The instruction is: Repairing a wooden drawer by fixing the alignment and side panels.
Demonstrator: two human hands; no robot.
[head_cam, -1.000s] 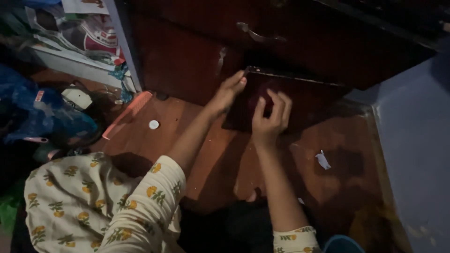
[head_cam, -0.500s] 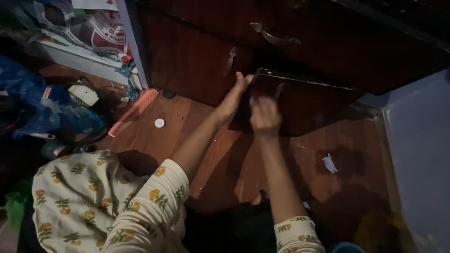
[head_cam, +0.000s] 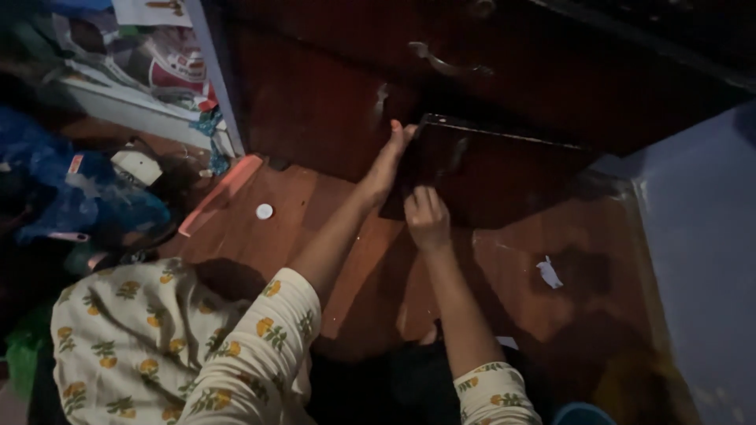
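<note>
Your left hand (head_cam: 391,157) grips the open drawer's (head_cam: 488,169) left corner; your right hand (head_cam: 426,216), fingers curled, presses its front near the floor (head_cam: 315,212). Push unevenly and it may jam, pinching your fingers.

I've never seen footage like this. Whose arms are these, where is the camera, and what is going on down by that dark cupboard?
The camera sits on a person's head and looks down, so both arms are the wearer's own. The left hand grips the left edge of a dark wooden drawer front, pulled out from a dark cabinet. The right hand presses on its lower face, fingers curled. Whether it holds anything is too dim to tell. On the reddish wooden floor lie a small white cap, a pink comb and a paper scrap. Blue bags sit to the left.
</note>
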